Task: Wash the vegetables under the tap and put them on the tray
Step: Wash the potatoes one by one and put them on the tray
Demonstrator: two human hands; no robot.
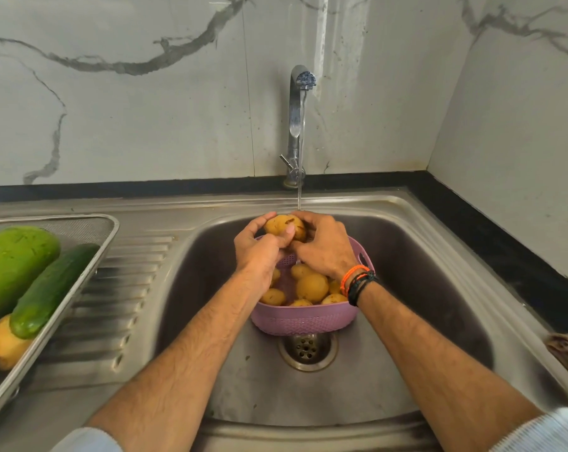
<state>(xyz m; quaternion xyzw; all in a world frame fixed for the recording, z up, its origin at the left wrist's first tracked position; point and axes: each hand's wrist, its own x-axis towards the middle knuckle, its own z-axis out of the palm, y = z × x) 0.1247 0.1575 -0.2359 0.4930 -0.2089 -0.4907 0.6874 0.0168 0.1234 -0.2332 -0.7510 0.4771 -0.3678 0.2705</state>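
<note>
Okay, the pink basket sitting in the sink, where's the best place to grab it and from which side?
Grip the pink basket by its cut-out handle on the right rim, likely with a matching one opposite, hidden by the left hand. Come from above: the sink walls surround it, and potatoes weigh it down.

White marble-look wall panels with grey veins point(113, 102) rise behind the counter and meet a second such panel point(517, 132) at the far right corner. A black stone counter strip point(491, 230) runs along the foot of both walls. The stainless-steel sink top with a ribbed draining board point(126, 288) fills the counter, its deep basin point(423, 288) toward the right edge, a round drain point(308, 350) in the basin floor. Light is soft and even.
</note>
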